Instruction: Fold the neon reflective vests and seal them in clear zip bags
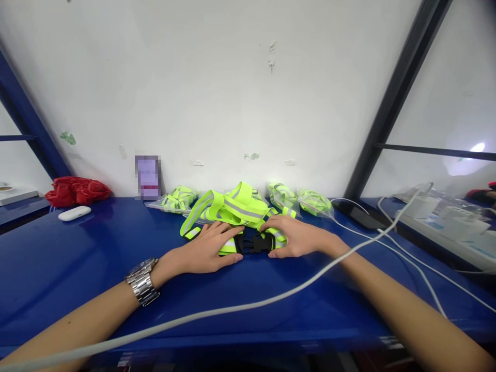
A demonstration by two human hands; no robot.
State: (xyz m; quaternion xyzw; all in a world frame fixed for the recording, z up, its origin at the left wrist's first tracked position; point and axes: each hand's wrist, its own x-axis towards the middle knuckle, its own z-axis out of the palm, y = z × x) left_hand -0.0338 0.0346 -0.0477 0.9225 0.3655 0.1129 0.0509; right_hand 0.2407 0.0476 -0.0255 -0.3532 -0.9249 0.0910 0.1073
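Both my hands rest low on the blue table at a black side-release buckle (262, 244) on a neon yellow-green reflective belt (248, 206). My left hand (207, 249) lies over the strap, thumb and fingers either side of the buckle's left half, whose prongs (247, 245) show in the middle. From the right, my right hand (294, 236) pinches the socket half between thumb and fingers. The two halves face each other and meet or nearly meet; whether they are latched I cannot tell. The belt's loose loops are heaped just behind my hands.
Clear bags of similar neon belts (180, 199) (314, 201) lie along the wall. At left are a red plastic bag (77, 191), a white case (75, 213) and an upright phone (149, 178). A white cable (248, 306) crosses before me; a dark phone (358, 214) lies right.
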